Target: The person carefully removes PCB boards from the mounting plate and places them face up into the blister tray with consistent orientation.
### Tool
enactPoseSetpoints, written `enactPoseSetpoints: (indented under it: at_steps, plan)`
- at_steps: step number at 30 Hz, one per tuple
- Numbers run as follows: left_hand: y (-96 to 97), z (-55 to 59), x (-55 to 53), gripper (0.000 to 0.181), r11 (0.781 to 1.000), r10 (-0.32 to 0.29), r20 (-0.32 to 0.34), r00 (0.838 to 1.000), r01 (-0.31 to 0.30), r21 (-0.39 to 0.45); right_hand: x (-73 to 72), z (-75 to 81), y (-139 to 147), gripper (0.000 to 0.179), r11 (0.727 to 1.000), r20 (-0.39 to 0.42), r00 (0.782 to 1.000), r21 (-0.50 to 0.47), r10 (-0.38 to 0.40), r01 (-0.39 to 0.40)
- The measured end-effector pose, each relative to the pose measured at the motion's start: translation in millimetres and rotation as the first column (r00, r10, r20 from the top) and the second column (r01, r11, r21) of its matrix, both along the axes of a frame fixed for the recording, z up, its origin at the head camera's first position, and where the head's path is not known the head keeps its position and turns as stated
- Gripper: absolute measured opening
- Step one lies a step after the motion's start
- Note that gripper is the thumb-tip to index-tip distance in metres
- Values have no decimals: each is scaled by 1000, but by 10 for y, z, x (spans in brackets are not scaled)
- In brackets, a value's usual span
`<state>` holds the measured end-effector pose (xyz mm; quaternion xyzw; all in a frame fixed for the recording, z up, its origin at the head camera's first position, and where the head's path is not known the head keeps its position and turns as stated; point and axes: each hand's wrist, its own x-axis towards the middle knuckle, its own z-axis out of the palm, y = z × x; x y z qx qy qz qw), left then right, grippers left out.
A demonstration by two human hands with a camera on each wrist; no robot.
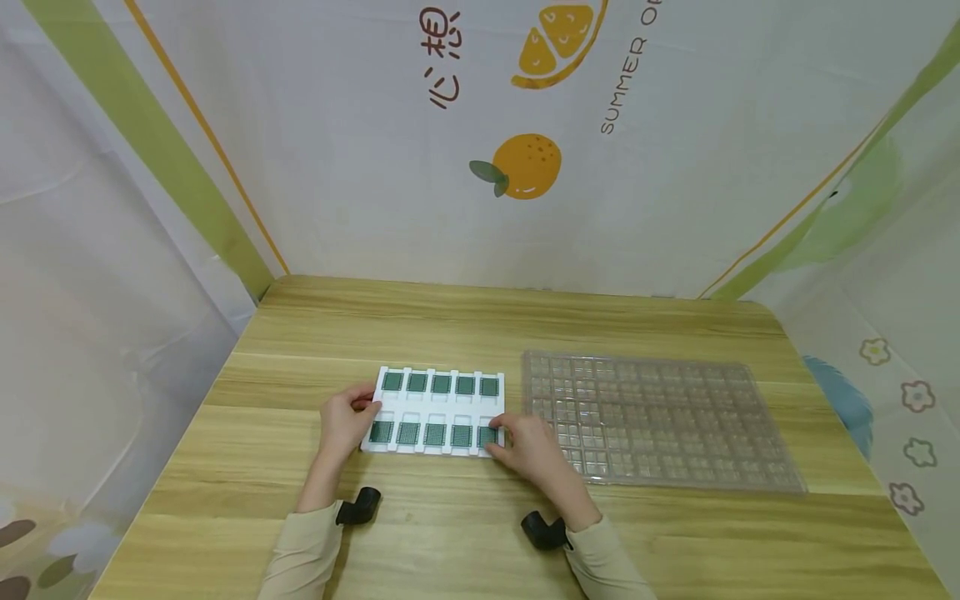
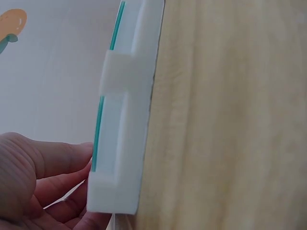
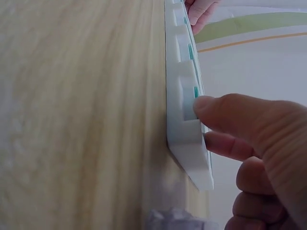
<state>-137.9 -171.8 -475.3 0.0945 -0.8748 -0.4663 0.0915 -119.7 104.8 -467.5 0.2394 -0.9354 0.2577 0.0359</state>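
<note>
A white plastic tray (image 1: 438, 409) lies on the table, with small green grid-patterned boards (image 1: 435, 434) set in two rows of pockets. My left hand (image 1: 345, 421) holds the tray's left edge, thumb at the rim and the other fingers curled beside it. In the left wrist view, that hand (image 2: 43, 177) is against the tray's end (image 2: 112, 194). At the front right pocket, my right hand (image 1: 531, 450) has thumb and index finger on opposite edges of the corner green board (image 1: 487, 437). The right wrist view shows the right thumb (image 3: 225, 108) in the pocket's notch.
Right of the white tray lies a large clear plastic tray (image 1: 660, 421) with many small square compartments. Both trays rest on a wood-grain table (image 1: 450, 533). A printed curtain (image 1: 360, 167) hangs behind the table and along its sides.
</note>
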Motion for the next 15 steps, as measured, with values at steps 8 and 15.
enactPoseSetpoints:
  at_steps: [8,15]
  plan:
    - [0,-8,3,24,1000,1,-5,1000,-1,0,-16,9,11,26,1000,6,1000,-1,18,-18]
    - [3,0,14,25,1000,-8,-8,1000,8,-2,-53,53,66,24,999,-23,999,-23,30,-31]
